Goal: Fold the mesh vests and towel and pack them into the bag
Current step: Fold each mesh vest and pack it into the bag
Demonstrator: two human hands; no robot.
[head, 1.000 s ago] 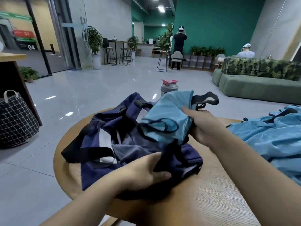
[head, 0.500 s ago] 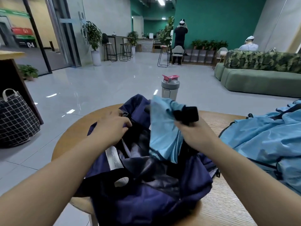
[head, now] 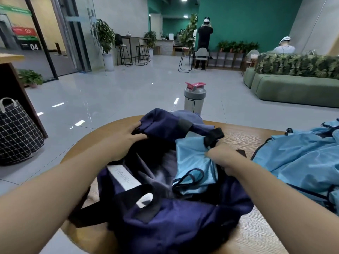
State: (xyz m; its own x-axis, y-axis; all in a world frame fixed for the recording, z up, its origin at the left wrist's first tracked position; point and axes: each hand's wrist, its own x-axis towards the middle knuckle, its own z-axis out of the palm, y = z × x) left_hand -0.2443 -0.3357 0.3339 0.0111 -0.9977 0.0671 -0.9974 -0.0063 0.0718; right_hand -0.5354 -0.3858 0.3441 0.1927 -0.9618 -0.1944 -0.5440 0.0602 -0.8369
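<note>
A navy blue bag (head: 174, 217) lies open on the round wooden table (head: 260, 233), its mouth facing me. My left hand (head: 126, 139) grips the bag's far left rim and holds it open. My right hand (head: 222, 158) grips a folded light blue mesh vest (head: 192, 162) with black trim, which sits partly inside the bag's opening. More light blue mesh vests (head: 300, 162) lie in a loose heap on the table at the right. I see no towel that I can tell apart from the rest.
A grey shaker bottle (head: 194, 99) with a pink lid stands behind the bag at the table's far edge. A checked black basket (head: 16, 132) sits on the floor at the left. A green sofa (head: 293, 88) and two people are far off.
My left hand has moved from the bag's near side to its far left rim and pulled it open. My right hand has lowered the folded blue vest into the opening.
</note>
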